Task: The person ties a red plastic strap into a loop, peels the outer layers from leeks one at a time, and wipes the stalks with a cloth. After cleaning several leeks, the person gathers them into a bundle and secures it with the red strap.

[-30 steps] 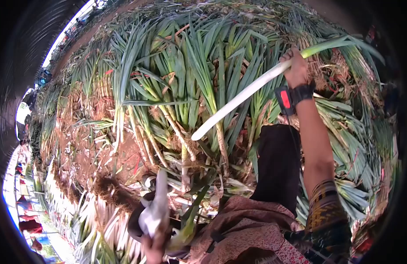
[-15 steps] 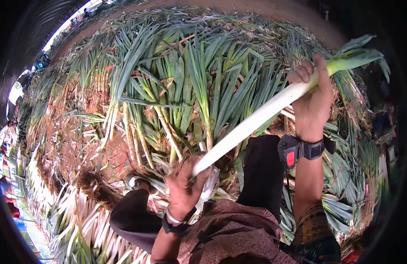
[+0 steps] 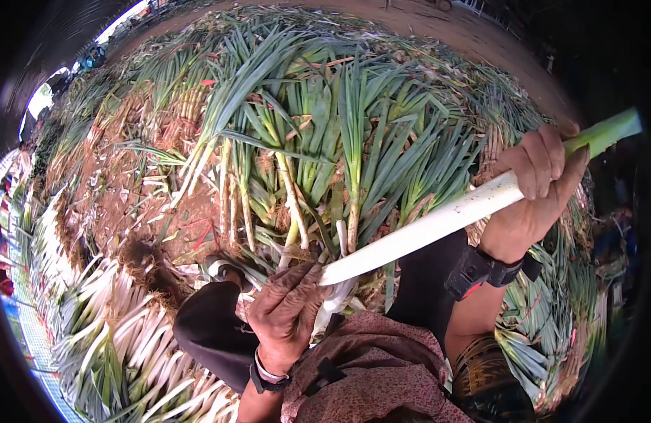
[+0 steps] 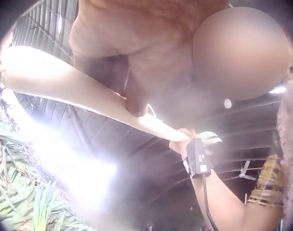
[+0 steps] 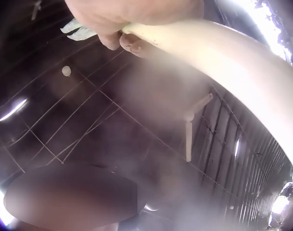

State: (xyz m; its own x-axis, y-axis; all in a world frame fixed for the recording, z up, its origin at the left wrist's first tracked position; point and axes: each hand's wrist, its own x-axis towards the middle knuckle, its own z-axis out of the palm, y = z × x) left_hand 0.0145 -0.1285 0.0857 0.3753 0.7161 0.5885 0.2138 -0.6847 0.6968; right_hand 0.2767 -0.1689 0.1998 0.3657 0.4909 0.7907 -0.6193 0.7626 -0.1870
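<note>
A long leek (image 3: 424, 236), its shaft white and clean, slants across the front of the body in the head view. Close below its green top, the right hand (image 3: 533, 190) grips it with the fingers wrapped round the shaft. At the lower white end, the left hand (image 3: 287, 310) holds it with curled fingers that hide the tip. The left wrist view shows a left fingertip against the white shaft (image 4: 55, 77), with the right hand farther along. In the right wrist view, the shaft (image 5: 238, 62) runs out from the right hand (image 5: 137, 12).
Unpeeled leeks (image 3: 318, 141) with green leaves lie heaped in front. White-shafted leeks (image 3: 142, 310) are piled at the lower left, beside a brown clump of roots (image 3: 146, 271). Bare soil (image 3: 121, 197) shows at the left. Dark-trousered knees (image 3: 213, 331) stand near the hands.
The left hand, low and blurred by its motion at first, has come up to the leek's white end and holds it. The right hand with the leek has moved right and downward.
</note>
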